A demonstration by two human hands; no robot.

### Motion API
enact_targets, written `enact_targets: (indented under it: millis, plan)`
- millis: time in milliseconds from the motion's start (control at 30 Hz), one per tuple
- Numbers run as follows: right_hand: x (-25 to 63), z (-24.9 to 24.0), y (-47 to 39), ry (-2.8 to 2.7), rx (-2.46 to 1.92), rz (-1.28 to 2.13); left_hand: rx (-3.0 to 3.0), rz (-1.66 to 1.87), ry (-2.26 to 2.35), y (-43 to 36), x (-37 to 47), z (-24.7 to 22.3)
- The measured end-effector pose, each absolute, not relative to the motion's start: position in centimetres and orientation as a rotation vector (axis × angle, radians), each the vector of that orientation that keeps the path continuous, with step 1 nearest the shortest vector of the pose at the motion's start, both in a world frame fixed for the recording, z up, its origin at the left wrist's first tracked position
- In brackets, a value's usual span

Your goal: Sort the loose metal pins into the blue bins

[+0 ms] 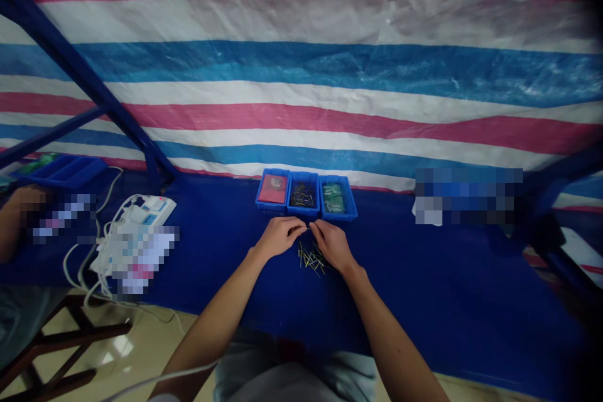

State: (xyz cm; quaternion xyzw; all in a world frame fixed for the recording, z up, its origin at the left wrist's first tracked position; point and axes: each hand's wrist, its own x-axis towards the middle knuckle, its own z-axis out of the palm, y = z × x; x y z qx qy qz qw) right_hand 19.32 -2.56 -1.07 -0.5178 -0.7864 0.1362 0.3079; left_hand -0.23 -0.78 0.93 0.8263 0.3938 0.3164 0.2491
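My left hand point(277, 235) and my right hand point(333, 242) meet fingertip to fingertip over the blue table, both closed in a pinch. A small thin piece shows between the fingertips, too small to make out. Just below the hands lies a loose pile of thin, yellowish screw-like pieces point(311, 259). Right behind the hands stand three small blue bins in a row. The left bin point(271, 206) holds something flat and red, the middle bin point(304, 210) many dark screw-like pieces point(302, 193), and the right bin point(340, 216) pale and green small pieces point(333, 197).
A white power strip point(160, 206) with tangled white cables lies on the table's left side. Farther left, another person's hand point(27, 202) is near a blue tray point(70, 169). Blue frame bars point(103, 99) and a striped sheet point(301, 88) stand behind. Blurred items sit at right.
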Motion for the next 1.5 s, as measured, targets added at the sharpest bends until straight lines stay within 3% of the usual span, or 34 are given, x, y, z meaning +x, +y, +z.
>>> enact_targets:
  millis: [267,600,1500]
  plan:
    - [19.6,-1.3,-2.5,-2.065,-1.424,0.338,2.242,0.861,1.068,-0.7,-0.3,0.9]
    - [19.7,-0.9,-2.7,-1.935,-1.271,0.572,2.191,0.874,1.101,-0.5,-0.4,0.8]
    - [19.6,-0.2,-2.9,-2.021,-1.281,0.538,2.126,0.878,1.107,-0.5,-0.4,0.9]
